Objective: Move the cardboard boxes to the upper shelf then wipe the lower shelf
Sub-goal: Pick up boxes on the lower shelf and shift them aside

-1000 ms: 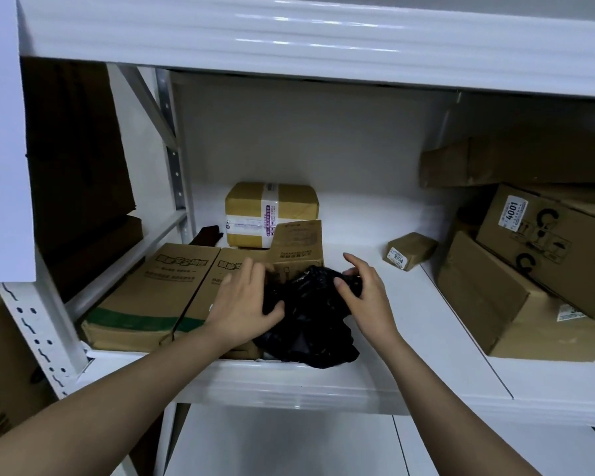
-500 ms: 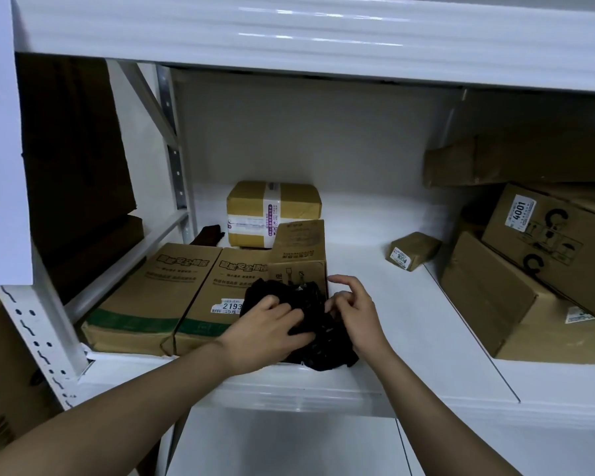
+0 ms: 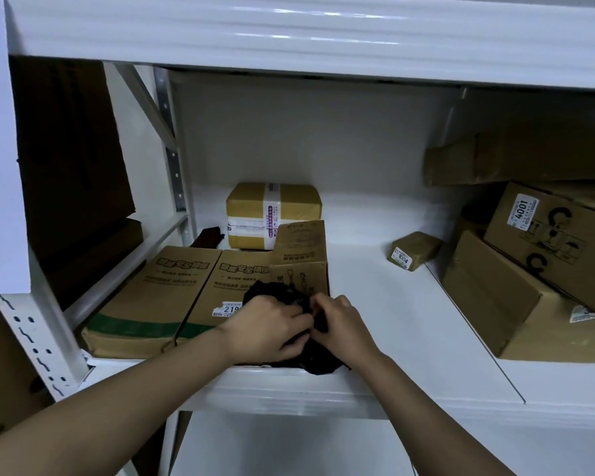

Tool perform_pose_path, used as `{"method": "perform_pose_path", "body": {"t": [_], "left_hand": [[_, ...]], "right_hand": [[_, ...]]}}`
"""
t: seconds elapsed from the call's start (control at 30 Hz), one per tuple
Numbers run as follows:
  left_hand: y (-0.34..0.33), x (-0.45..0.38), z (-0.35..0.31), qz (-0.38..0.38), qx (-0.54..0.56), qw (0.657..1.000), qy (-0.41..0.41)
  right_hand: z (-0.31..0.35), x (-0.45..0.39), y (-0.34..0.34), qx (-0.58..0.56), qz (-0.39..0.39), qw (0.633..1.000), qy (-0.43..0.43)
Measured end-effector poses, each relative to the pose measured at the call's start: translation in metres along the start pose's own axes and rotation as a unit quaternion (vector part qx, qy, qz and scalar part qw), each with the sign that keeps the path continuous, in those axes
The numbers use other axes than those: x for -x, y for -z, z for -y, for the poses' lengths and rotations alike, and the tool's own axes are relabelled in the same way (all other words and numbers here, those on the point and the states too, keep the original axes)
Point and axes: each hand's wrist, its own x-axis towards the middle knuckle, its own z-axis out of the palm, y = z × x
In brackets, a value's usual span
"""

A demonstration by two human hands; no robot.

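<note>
Colours on your white metal shelf [image 3: 409, 324]:
Crumpled black cloth [image 3: 320, 364]; brown cardboard box with green stripe [image 3: 145, 304]; tan taped parcel with white label [image 3: 272, 214]; small olive packet [image 3: 413, 249].

Dim, flat indoor light, glare streaks on the upper shelf edge [image 3: 310, 32], dark left recess, wide-angle bending at edges

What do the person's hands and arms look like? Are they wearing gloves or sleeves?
No gloves and no sleeves in view. The left hand and the right hand are bare, and both forearms are uncovered all the way to the bottom edge of the picture. No rings, watch or bracelets show on the parts that can be seen.
</note>
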Motion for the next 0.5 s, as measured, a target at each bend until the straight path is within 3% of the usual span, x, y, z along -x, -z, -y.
{"method": "perform_pose_path", "body": {"t": [0.1, 0.2, 0.27, 0.4, 0.5], "left_hand": [[0.003, -0.018, 0.000, -0.060, -0.023, 0.998, 0.017], [-0.006, -0.027, -0.001, 0.031, -0.106, 0.991, 0.074], [-0.017, -0.027, 0.002, 0.095, -0.083, 0.985, 0.121], [-0.025, -0.024, 0.010, 0.094, -0.072, 0.981, 0.152], [-0.031, -0.021, 0.010, 0.135, -0.085, 0.976, 0.146]], "right_hand": [[0.002, -0.001, -0.008, 0.081, 0.014, 0.996, 0.031], [0.002, -0.002, -0.011, 0.120, 0.031, 0.992, 0.022], [0.000, -0.002, -0.011, 0.093, 0.039, 0.995, 0.006], [-0.003, -0.001, -0.011, -0.008, 0.066, 0.995, -0.068], [-0.004, -0.001, -0.011, -0.051, 0.067, 0.989, -0.118]]}}
